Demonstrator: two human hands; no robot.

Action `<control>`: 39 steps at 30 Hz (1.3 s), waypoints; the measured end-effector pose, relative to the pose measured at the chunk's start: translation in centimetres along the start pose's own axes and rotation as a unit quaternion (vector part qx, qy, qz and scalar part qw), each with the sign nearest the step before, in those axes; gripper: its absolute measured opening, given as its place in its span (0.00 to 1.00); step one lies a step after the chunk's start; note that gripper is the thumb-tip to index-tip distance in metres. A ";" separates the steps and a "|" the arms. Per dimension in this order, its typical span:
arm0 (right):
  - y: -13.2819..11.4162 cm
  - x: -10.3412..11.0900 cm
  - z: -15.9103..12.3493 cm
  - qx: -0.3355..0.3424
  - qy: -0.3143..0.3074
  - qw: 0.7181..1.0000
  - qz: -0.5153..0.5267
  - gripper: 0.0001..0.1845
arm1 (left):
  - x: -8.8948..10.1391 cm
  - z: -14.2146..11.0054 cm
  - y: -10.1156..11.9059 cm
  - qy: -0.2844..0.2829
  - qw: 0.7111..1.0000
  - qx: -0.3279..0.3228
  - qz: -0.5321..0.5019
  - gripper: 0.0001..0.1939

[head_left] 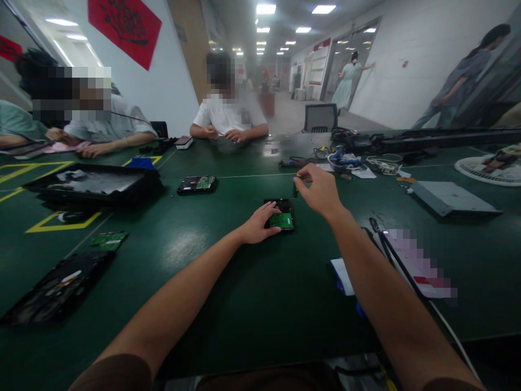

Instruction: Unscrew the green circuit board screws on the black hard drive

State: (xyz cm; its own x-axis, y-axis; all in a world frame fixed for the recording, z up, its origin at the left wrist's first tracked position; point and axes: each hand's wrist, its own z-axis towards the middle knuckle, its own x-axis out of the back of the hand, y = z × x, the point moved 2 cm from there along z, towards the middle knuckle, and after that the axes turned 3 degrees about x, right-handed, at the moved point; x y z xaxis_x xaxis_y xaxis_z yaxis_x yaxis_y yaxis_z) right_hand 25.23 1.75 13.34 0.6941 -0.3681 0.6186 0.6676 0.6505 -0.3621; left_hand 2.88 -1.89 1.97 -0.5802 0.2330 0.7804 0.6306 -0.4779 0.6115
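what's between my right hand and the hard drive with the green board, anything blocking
Nothing visible blocks your right hand from the hard drive. Your left hand covers only the drive's left side.

Looks from the person's head, forward and down, from close above the near side of the green bench [228, 326], across the left hand [258, 225] and right hand [321, 190] to the room [285, 117] beyond.
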 end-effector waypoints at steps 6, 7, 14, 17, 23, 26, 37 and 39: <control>0.0 -0.1 0.0 0.012 0.008 1.000 -0.007 0.04 | -0.1 0.1 -0.3 0.004 1.000 -0.003 -0.005 0.33; 0.1 -0.1 0.0 0.011 0.011 1.000 -0.007 0.05 | -0.1 0.1 -0.3 0.004 1.000 -0.003 -0.006 0.33; 0.2 -0.2 0.0 0.007 0.004 1.000 -0.005 0.06 | -0.1 0.1 -0.3 0.003 1.000 -0.007 -0.001 0.33; 0.1 -0.2 0.0 0.009 -0.005 1.000 -0.002 0.07 | -0.1 0.1 -0.4 -0.001 1.000 -0.007 0.004 0.34; 0.2 -0.2 0.0 -0.001 0.003 1.000 0.002 0.06 | 0.0 0.1 -0.3 -0.004 1.000 -0.003 0.003 0.34; 0.4 -0.2 0.0 -0.010 0.001 1.000 0.003 0.06 | 0.1 0.0 -0.1 -0.005 1.000 0.002 0.000 0.34; 0.2 -0.1 0.0 0.013 0.000 1.000 -0.017 0.05 | -0.2 0.2 -0.5 0.004 1.000 -0.007 -0.007 0.33; 0.2 -0.1 0.0 -0.003 0.005 1.000 -0.011 0.05 | -0.2 0.2 -0.5 0.005 1.000 -0.005 -0.008 0.34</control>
State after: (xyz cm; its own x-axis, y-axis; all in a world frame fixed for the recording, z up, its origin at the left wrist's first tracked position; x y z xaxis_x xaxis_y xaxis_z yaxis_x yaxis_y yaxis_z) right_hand 25.29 1.89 13.17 0.6816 -0.3893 0.6196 0.6845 0.6385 -0.3519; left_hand 2.78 -1.51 1.52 -0.5961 0.2322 0.7686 0.6153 -0.4829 0.6230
